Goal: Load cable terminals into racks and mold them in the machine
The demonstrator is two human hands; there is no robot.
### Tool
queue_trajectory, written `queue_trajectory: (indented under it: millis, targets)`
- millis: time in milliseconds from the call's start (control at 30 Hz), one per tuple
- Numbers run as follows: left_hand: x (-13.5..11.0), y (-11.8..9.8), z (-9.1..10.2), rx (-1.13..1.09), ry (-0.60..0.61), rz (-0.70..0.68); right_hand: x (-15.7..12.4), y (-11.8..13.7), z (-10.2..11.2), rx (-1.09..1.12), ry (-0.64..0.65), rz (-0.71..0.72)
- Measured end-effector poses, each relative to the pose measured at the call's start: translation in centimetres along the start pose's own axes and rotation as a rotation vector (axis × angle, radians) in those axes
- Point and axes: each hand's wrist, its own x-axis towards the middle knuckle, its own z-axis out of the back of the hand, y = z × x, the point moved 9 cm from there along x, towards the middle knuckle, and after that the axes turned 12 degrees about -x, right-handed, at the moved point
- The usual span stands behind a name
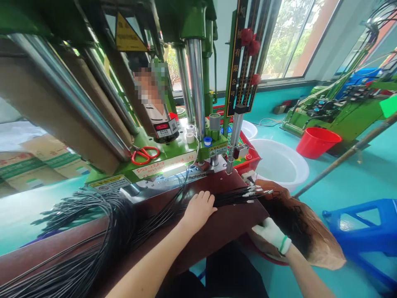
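My left hand (pixel 200 209), bare, rests on the table (pixel 229 223) with its fingers curled over a bundle of black cables (pixel 229 197). The cable ends with pale metal connectors (pixel 254 190) stick out to the right, near the table's corner. Just below that corner, my right hand (pixel 273 235) in a white glove with a green cuff is closed at the near rim of a brown paper bag (pixel 322 244). Its fingertips are partly hidden. A large heap of black cables (pixel 105 219) lies over the table's left side.
A green press machine (pixel 173 159) stands behind the table, with red-handled scissors (pixel 144 155) on its bed. A white tub (pixel 279 161), a red bucket (pixel 318 142) and a blue stool (pixel 366 231) are on the right. Behind the machine is another person, partly hidden.
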Motion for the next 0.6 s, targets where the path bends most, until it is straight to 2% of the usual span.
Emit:
queue_trajectory:
  millis: [100,167,267,367,500,600]
  targets:
    - [1.3,-0.1,-1.0,0.046,0.123,-0.088,-0.3,-0.3,-0.8,0.030,0.032,0.008]
    - [1.9,0.1,-1.0,0.042,0.174,-0.104,-0.3,-0.5,-1.1,0.067,0.010,0.012]
    - [2.5,0.7,0.1,0.007,0.157,-0.090,-0.3,-0.8,-1.4,0.056,-0.007,0.011]
    - [2.3,1.4,1.8,-0.076,0.078,-0.070,-0.3,-0.8,-1.3,0.017,0.010,-0.003]
    - [1.3,2.8,4.4,-0.439,-0.081,0.011,-0.1,-0.4,-0.9,-0.037,0.063,-0.013]
    - [0.6,4.2,5.0,-0.800,-0.082,0.153,0.0,0.2,-0.3,-0.180,0.078,0.008]
